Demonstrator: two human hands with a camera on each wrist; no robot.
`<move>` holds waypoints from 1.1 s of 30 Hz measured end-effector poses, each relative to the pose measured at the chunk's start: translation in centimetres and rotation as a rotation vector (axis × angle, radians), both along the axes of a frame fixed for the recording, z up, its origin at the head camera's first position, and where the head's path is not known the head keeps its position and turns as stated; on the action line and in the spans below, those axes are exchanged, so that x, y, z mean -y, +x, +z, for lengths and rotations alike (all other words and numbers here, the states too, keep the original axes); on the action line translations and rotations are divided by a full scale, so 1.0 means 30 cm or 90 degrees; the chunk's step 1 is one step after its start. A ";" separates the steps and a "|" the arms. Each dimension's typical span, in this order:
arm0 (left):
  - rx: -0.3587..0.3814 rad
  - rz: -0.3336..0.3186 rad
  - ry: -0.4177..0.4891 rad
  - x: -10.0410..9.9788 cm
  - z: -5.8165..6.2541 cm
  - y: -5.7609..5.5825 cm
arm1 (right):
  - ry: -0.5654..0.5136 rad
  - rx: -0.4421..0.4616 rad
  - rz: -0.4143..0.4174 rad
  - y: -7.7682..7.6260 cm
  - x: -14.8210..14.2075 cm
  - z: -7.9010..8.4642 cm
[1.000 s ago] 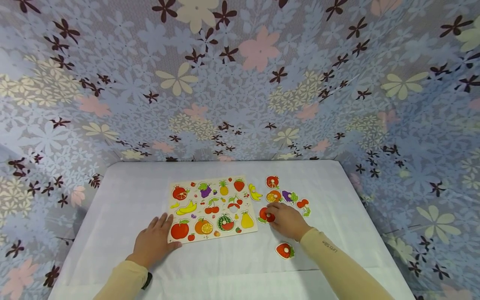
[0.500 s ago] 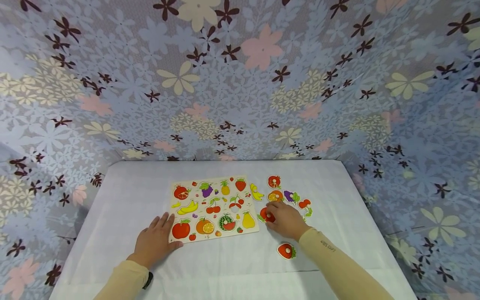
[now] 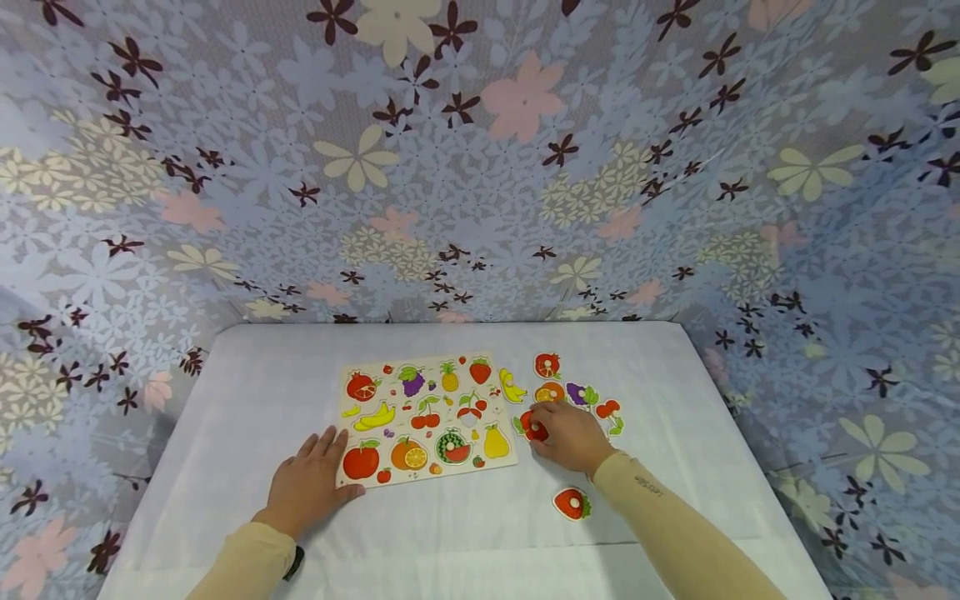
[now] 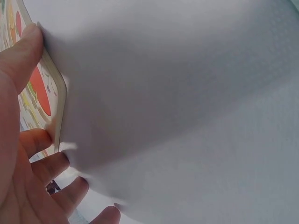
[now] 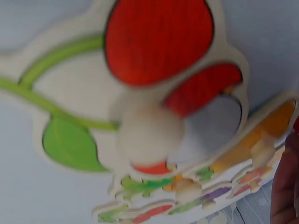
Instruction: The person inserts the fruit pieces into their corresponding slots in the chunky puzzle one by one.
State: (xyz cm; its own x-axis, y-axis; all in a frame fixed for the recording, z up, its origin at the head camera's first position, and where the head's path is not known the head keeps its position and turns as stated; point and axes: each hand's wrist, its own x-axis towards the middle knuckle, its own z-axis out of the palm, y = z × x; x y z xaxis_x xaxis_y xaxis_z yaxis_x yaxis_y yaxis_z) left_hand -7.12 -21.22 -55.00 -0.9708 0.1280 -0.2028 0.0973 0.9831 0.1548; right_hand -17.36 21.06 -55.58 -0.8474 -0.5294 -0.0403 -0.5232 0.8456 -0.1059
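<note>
My left hand [image 3: 303, 483] rests against the left edge of a wooden fruit puzzle board [image 3: 437, 478]. Its fingers are spread, and in the left wrist view the thumb [image 4: 25, 53] lies over the board's rim. To the right of the board, my right hand [image 3: 573, 437] holds a red apple puzzle piece [image 3: 531, 433] between fingers and thumb, close over the table. The apple's leaf points left. A cherry piece [image 5: 159, 42] with a pale knob fills much of the right wrist view. A watermelon piece [image 3: 452, 447] with a knob sits in the board.
Loose knobbed pieces lie around the right hand: bananas [image 3: 512, 386], a pomegranate [image 3: 547, 365], an orange [image 3: 549, 392], grapes [image 3: 581, 394] and cherries [image 3: 610, 414]. A strawberry piece [image 3: 572, 503] lies nearer the front. Floral cloth [image 3: 480, 208] hangs behind the white table [image 3: 420, 542].
The apple piece has turned slightly in my right hand, its leaf swinging from lower left to left. My left hand has stayed at the board's edge.
</note>
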 end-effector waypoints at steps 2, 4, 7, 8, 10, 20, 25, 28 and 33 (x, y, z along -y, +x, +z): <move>-0.003 -0.001 -0.003 0.001 -0.004 -0.001 | -0.001 -0.001 -0.017 0.003 0.007 -0.002; -0.005 -0.002 -0.005 0.004 -0.008 -0.002 | -0.007 0.009 -0.027 0.003 0.008 -0.005; -0.009 -0.004 -0.007 0.010 -0.015 -0.005 | -0.015 0.034 -0.028 -0.004 0.000 -0.012; -0.009 -0.005 -0.007 0.012 -0.015 -0.005 | -0.016 0.041 -0.023 -0.007 -0.003 -0.013; -0.011 -0.007 -0.008 0.014 -0.016 -0.003 | -0.016 0.045 -0.013 -0.010 -0.008 -0.012; -0.030 -0.014 -0.010 0.013 -0.030 -0.005 | -0.013 -0.009 -0.046 0.008 0.019 -0.001; -0.032 -0.013 -0.010 0.013 -0.031 -0.005 | -0.006 0.007 -0.068 0.014 0.027 -0.011; -0.026 -0.014 -0.009 0.014 -0.029 -0.004 | -0.010 0.032 -0.067 0.013 0.023 -0.015; -0.015 -0.016 -0.005 0.019 -0.020 -0.006 | -0.025 0.045 -0.028 0.008 0.012 -0.007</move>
